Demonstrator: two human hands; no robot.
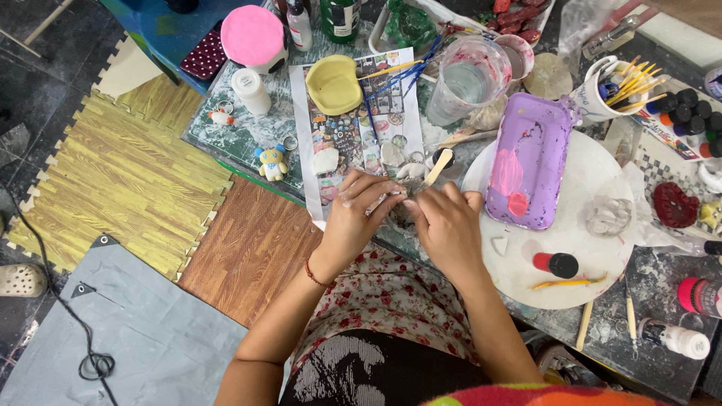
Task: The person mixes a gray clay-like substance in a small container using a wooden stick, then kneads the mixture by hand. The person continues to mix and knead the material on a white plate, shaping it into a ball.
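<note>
both hands meet at the near edge of the table (226, 143). the left hand (353, 214) and the right hand (444, 222) pinch one small pale piece (398, 197) between their fingertips, close to the body, where it is easy to see. what the piece is, i cannot tell. a wooden stick (438, 167) pokes up just behind the right fingers; i cannot tell if the hand grips it.

the table is crowded. a purple tray (530, 162) sits on a white plate (594, 256) just right of the hands. a paper sheet (361, 113) lies behind them, with a yellow mold (333, 84) on it. a clear cup (466, 79) stands farther back. the only open room is toward the lap and the floor mats (128, 173) to the left.
</note>
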